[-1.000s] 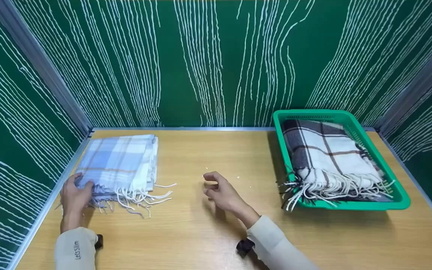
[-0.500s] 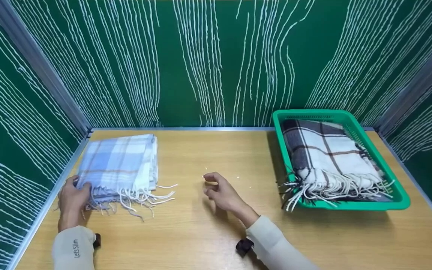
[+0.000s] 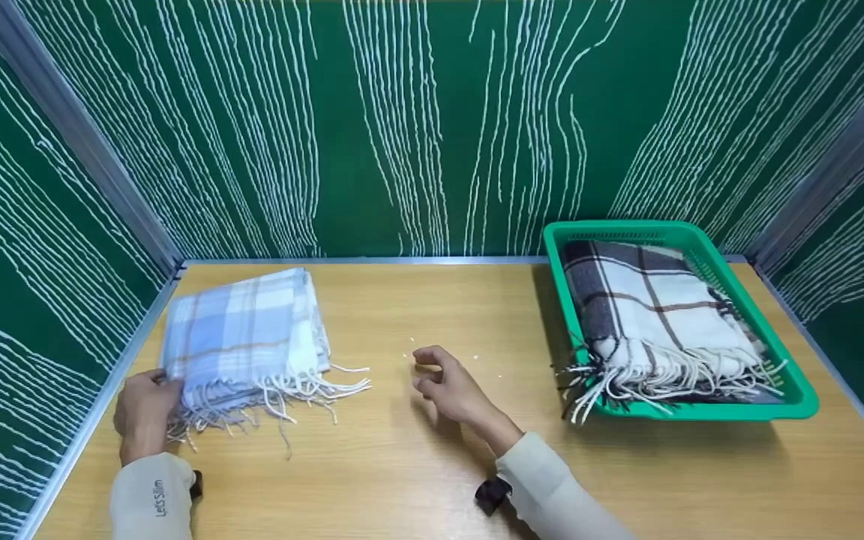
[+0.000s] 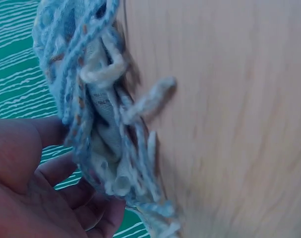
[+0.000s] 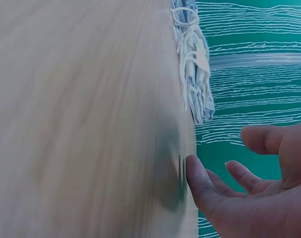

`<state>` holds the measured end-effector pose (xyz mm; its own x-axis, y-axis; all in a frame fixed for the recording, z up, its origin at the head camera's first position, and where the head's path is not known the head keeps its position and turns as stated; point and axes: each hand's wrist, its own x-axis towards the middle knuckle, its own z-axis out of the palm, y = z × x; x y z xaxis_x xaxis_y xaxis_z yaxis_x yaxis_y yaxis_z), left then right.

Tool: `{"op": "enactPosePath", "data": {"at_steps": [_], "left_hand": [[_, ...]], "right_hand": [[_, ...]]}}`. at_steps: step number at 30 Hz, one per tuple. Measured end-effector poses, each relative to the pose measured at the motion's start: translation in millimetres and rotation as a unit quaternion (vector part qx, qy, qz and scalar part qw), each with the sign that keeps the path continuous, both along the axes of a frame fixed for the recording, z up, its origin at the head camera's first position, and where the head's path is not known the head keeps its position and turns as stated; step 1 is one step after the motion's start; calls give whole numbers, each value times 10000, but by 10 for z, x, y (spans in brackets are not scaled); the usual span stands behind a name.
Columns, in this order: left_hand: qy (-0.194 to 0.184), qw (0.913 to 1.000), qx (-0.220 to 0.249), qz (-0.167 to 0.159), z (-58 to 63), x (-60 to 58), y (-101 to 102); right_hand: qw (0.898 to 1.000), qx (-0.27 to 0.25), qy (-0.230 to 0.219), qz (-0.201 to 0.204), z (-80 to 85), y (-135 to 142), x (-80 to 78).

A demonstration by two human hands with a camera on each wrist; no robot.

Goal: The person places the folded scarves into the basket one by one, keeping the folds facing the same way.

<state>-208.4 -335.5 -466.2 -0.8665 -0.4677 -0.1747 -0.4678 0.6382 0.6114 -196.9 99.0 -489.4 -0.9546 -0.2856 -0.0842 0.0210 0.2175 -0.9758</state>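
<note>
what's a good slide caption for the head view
Left hand holding a folded blue plaid scarf, right hand empty, brown plaid scarf in a green plastic basket.

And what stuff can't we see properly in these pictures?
Bottom of the green basket: hidden by the brown-and-white cloth, head view.
Left fingers: some tips hidden behind the pale blue cloth, left wrist view.
White specks: too small to name, head view.
Sleeves: cut off by the bottom edge, head view.

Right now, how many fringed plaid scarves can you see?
2: a blue-white plaid scarf held by the left hand, and a brown-white plaid scarf in the green basket; more may be hidden beneath that one.
</note>
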Motion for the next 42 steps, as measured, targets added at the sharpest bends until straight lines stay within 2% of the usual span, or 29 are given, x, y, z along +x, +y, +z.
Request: {"op": "enactPosePath", "data": {"at_steps": [6, 12, 16, 28, 34, 42], "left_hand": [[161, 9996, 219, -104, -36, -1, 1], [12, 9950, 965, -269, -19, 11, -14], [36, 9926, 1157, -368, -9, 24, -10], [112, 9938, 901, -648, -27, 35, 15], [-15, 9933, 859, -779, -25, 0, 42], [-224, 9921, 885, -859, -9, -13, 93]], "right_hand": [[9999, -85, 58, -99, -11, 0, -17], [9998, -116, 67, -115, -34, -23, -51], [9998, -157, 52, -123, -46, -66, -83], [9995, -258, -154, -61, -26, -212, -175], [9995, -271, -83, -140, -34, -251, -221], [9986, -407, -284, -194, -32, -303, -228]]}}
